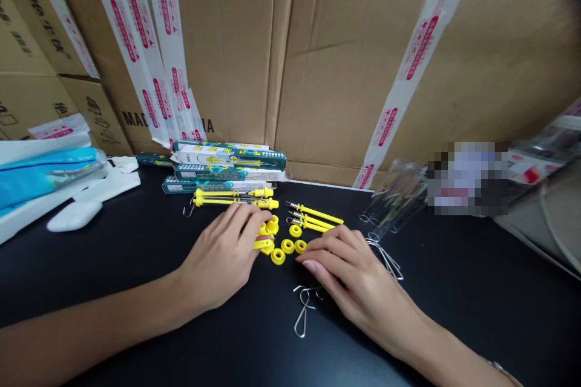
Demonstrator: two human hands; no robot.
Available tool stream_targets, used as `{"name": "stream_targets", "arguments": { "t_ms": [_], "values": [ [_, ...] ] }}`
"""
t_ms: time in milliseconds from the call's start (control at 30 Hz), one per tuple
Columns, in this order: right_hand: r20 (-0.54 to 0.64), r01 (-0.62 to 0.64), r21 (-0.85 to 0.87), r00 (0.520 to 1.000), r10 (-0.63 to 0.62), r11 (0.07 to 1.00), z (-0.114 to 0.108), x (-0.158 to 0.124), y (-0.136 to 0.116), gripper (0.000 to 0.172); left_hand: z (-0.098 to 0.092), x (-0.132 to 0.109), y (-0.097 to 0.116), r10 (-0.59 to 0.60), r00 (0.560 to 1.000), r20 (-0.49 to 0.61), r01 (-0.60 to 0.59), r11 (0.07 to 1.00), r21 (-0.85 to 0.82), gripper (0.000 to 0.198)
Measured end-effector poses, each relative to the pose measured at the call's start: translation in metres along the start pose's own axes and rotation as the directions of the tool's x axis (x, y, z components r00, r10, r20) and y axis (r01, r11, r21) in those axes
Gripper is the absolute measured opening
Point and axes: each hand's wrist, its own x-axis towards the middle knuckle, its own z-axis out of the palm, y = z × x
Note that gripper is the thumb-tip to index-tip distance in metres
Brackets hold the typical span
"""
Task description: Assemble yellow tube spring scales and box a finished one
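Observation:
My left hand (224,254) lies on the black table, fingers curled over a cluster of small yellow rings (282,247) and touching one yellow piece at its fingertips. My right hand (349,269) rests palm down just right of the rings, fingers bent inward, tips close to them. Yellow rods with metal tips (315,217) lie just beyond both hands. Two assembled yellow tubes with hooks (233,197) lie farther back. Bent wire hooks (303,305) sit beneath and beside my right hand.
Green-and-white printed boxes (227,163) are stacked at the back against taped cardboard cartons (318,60). Clear plastic tubes (394,199) lie at the right. White foam pieces and a blue packet (45,178) sit at the left, on the black table (136,236).

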Motion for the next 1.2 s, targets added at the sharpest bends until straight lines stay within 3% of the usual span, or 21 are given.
{"name": "stream_targets", "arguments": {
  "t_ms": [200,433,567,700,833,1000,1133,1200],
  "values": [
    [0.001,0.024,0.026,1.0,-0.024,0.999,0.001,-0.001,0.003,0.024,0.002,-0.003,0.0,-0.113,0.992,0.05,0.111,0.993,0.03,0.037],
    [-0.027,0.011,-0.028,1.0,-0.012,1.0,0.003,0.0,0.004,0.026,0.004,-0.003,0.0,-0.184,0.973,0.136,0.18,0.983,0.042,0.048],
    [0.023,0.008,-0.052,1.0,-0.007,0.999,0.005,0.0,0.004,0.038,0.003,-0.001,0.0,-0.148,0.979,0.143,0.144,0.989,0.037,0.054],
    [0.003,0.008,-0.219,1.0,-0.008,0.976,0.009,0.001,0.008,0.045,0.003,-0.002,0.0,-0.113,0.985,0.131,0.106,0.993,0.057,0.055],
    [0.01,0.04,-0.307,0.999,-0.039,0.951,0.012,0.003,0.012,0.044,0.001,-0.004,0.002,-0.089,0.992,0.091,0.082,0.993,0.086,0.042],
    [-0.043,0.005,-0.257,0.999,-0.016,0.966,0.008,0.003,0.007,0.038,-0.003,-0.006,0.005,0.039,0.999,-0.007,-0.04,0.998,-0.042,0.023],
    [-0.015,0.016,-0.082,1.0,-0.017,0.997,0.005,0.001,0.003,0.033,-0.005,-0.007,0.007,0.097,0.995,-0.01,-0.097,0.99,-0.104,0.002],
    [0.0,0.023,-0.037,1.0,-0.023,0.999,0.006,0.0,0.002,0.037,-0.004,-0.007,0.006,0.114,0.993,-0.009,-0.115,0.986,-0.118,0.006]
  ]
}}
